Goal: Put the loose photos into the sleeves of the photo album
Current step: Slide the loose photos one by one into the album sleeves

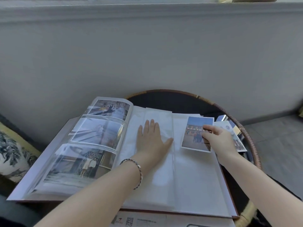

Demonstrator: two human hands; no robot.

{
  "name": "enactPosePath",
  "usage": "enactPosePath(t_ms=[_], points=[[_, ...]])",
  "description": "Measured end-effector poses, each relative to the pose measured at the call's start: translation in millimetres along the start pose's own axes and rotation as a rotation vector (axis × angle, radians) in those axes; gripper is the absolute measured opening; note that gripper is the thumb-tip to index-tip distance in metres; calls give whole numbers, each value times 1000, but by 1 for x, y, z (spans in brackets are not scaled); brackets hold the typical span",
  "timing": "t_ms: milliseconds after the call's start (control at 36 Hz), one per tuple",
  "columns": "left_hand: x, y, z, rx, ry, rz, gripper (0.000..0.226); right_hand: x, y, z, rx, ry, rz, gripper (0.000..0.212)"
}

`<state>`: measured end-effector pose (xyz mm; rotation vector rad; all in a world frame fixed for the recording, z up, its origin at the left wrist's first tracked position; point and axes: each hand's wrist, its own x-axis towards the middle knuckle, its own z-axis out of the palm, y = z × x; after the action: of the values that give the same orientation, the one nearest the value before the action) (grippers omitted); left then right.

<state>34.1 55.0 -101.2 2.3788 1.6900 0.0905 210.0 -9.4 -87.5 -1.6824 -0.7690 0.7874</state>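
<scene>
Printed paper with a QR code (139,222) lies at 6 o'clock, partly tucked under the open photo album (196,185). Three sleeves on the left page (98,133), toward 9 o'clock, are already filled; the right page appears empty. That page is pressed flat by the left hand (151,140), fingers straight and slightly spread. One photo (193,128) is pinched between thumb and fingers of the right hand (216,136) over the page's 2 o'clock corner, not yet sleeved. More loose photos (229,126) wait at 3 o'clock on the round table (252,145). The sleeve openings may be covered by the flat left hand. A patterned cushion (11,153) is seen at 9 o'clock.
</scene>
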Motion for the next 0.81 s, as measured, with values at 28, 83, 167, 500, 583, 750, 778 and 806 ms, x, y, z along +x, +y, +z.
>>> enactPosePath(t_ms=[28,83,167,500,583,750,778,806], points=[[0,-1,1,6,7,6,76,2,1,1,-9,1,-7,33],[0,-3,2,-1,18,11,72,4,1,2,-15,-2,-19,34],[0,-6,4,-19,40,23,64,9,2,5,-3,-2,-30,35],[0,-9,8,-184,165,67,41,19,0,29,-11,39,-97,28],[-1,-11,10,-227,184,61,42,21,2,36,-14,74,-115,27],[-1,-11,12,-259,195,59,46,20,5,39,-63,141,-147,28],[-2,-11,11,-260,195,61,46,20,5,39,-63,143,-150,28],[-2,-11,11,-262,193,64,46,19,5,39,-59,142,-149,28]])
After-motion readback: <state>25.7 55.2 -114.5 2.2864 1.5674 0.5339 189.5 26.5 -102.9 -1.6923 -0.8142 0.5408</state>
